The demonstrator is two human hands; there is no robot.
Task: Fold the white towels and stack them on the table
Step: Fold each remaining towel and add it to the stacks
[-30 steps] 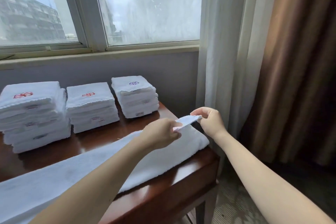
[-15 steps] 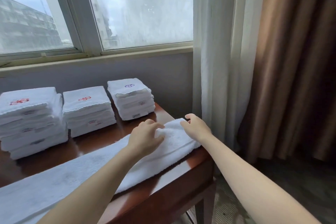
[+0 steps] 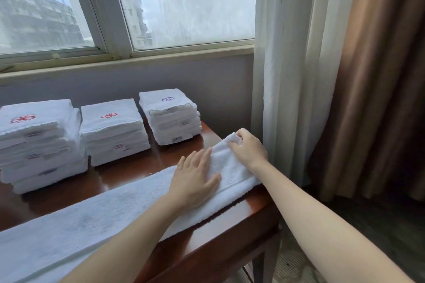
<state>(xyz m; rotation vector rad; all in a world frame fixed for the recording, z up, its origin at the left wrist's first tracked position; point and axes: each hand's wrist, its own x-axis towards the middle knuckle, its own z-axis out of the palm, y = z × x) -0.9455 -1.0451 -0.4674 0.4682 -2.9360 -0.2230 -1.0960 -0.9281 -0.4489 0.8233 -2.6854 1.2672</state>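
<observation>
Towel (image 3: 103, 216), long and white, lies stretched along near edge of wooden table (image 3: 207, 234). Left hand (image 3: 195, 181) flat, fingers straight, pressing towel's right end. Right hand (image 3: 249, 149) pinches its far corner, fingers curled. Three folded stacks (image 3: 112, 131) behind, near wall.

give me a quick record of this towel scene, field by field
towel in work: long white towel, lying along the table
left hand: flat, pressing on the towel
right hand: grips the towel's far corner
folded stacks: three at the back; left stack and middle stack have red emblems, right stack a bluish one
backdrop: window, curtains
</observation>
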